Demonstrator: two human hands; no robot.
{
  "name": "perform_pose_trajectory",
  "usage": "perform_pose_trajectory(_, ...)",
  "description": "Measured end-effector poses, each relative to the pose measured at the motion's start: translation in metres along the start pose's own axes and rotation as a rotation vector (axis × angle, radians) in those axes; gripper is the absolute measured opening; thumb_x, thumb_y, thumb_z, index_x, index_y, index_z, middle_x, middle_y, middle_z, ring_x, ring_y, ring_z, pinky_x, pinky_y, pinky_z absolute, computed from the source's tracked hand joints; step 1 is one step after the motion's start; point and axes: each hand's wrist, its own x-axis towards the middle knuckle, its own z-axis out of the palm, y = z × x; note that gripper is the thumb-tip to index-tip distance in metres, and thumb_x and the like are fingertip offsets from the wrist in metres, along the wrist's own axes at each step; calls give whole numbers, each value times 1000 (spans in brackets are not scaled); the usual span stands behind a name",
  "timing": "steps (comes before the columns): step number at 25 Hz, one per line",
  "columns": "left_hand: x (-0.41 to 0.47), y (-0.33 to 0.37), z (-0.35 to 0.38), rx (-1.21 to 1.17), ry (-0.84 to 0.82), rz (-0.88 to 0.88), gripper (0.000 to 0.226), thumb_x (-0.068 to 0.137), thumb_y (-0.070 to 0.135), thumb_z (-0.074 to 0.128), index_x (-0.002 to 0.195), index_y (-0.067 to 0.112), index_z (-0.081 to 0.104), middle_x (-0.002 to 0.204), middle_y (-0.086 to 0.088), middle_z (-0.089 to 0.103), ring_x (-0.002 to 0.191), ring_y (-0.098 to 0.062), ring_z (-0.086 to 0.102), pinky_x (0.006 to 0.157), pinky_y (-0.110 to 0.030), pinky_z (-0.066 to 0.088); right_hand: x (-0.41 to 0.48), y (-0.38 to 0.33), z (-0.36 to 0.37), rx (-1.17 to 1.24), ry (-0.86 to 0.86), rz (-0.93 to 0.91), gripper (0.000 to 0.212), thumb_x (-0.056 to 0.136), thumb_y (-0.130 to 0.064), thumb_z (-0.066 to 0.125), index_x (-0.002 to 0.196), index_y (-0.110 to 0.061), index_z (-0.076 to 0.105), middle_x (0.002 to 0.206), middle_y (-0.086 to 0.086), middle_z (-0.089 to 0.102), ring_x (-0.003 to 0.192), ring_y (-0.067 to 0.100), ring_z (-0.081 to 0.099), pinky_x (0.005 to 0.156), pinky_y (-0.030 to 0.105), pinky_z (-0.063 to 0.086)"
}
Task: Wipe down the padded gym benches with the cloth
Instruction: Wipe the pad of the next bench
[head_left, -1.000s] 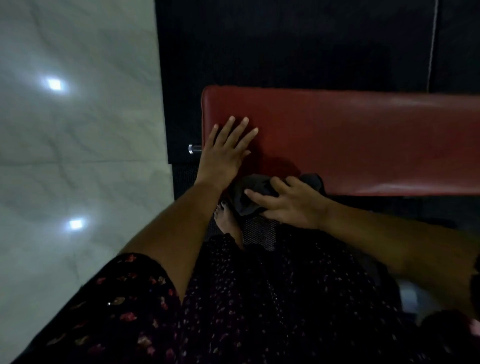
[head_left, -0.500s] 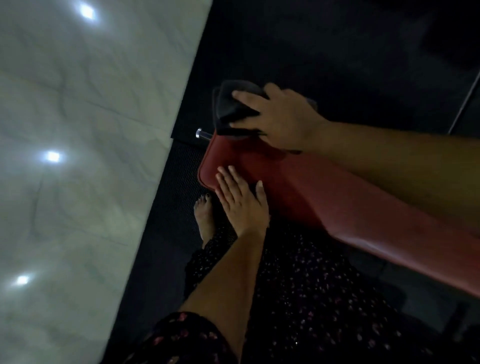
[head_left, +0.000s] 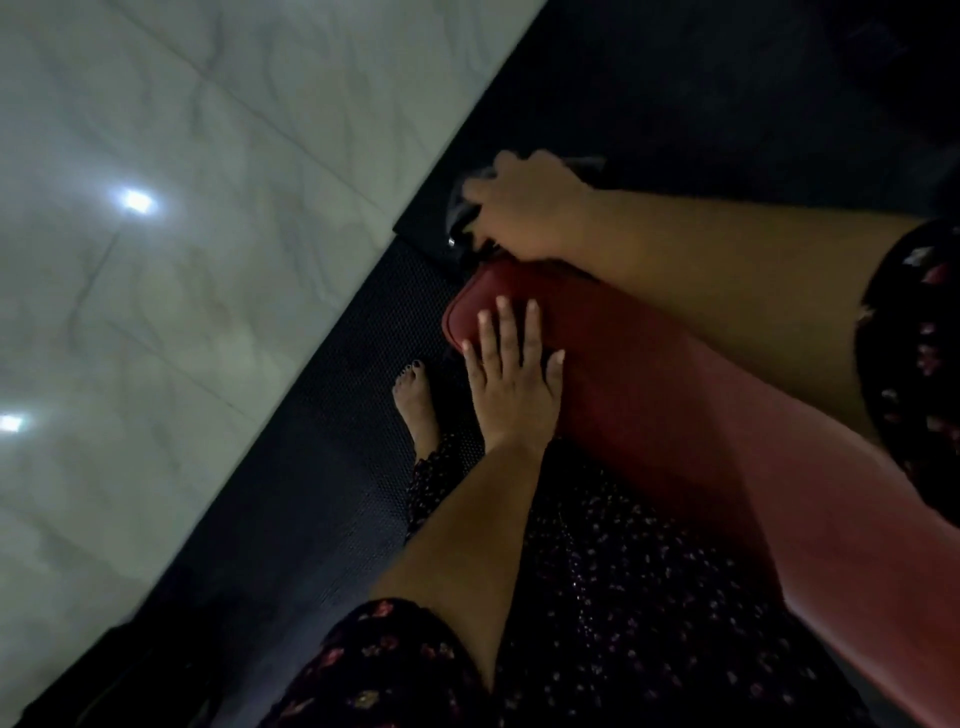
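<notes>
**Cloth at the bench's end, under the right hand**

The dark cloth (head_left: 458, 213) sits at the far end of the red bench (head_left: 649, 395), bunched beneath the right hand (head_left: 524, 208). That hand's fingers (head_left: 475, 189) bend down over it and hold it. Only a fold shows past the fingertips and a scrap behind the knuckles, and blur hides the finer detail of the grip. Just below the cloth a small metal stub (head_left: 451, 241) sticks out from the bench end.

The right forearm reaches along and above the bench top, covering much of its far side. The left hand (head_left: 511, 389) lies palm down on the near edge close to the same end, its fingers (head_left: 506, 332) straight and spread, holding nothing. Its arm comes up from the near side.

The bench's rounded end corner lies just beyond the left fingertips. Off that end is dark mat (head_left: 363, 353), then pale tile floor (head_left: 208, 260). A bare foot (head_left: 415, 410) stands on the mat beside the bench's near edge. Away from the end, the pad runs on out of view.
</notes>
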Motion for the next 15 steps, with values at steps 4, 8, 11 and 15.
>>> perform_pose_trajectory(4,14,-19,-12,250,-138,328,60,101,52,6,150,20,-9,164,-5,1,150,-22,-11,118,-43,-18,5,-26,-1,-1,-78,230,43,101,-16,37,141,-2,43,146,19,34,126,43,36,96,53,40)
perform_pose_trajectory(8,49,-32,-25,326,-111,660,66,98,60,10,154,27,-3,165,-2,7,151,-24,1,120,-46,-10,-18,11,14,62,91,-165,39,100,-25,42,138,-33,51,148,9,34,125,37,37,87,45,41)
perform_pose_trajectory(11,83,-39,-34,443,-100,873,83,92,74,14,157,24,-2,164,-2,-2,151,-24,0,122,-46,-1,-33,62,25,149,110,76,44,99,-25,45,137,-48,47,151,8,28,121,40,37,86,47,41)
perform_pose_trajectory(15,97,-5,-38,135,-89,344,82,98,65,22,157,14,-3,161,-4,-13,151,-21,-10,123,-45,-6,-38,83,57,624,22,481,58,94,-25,53,146,-44,34,147,13,30,121,40,41,88,42,42)
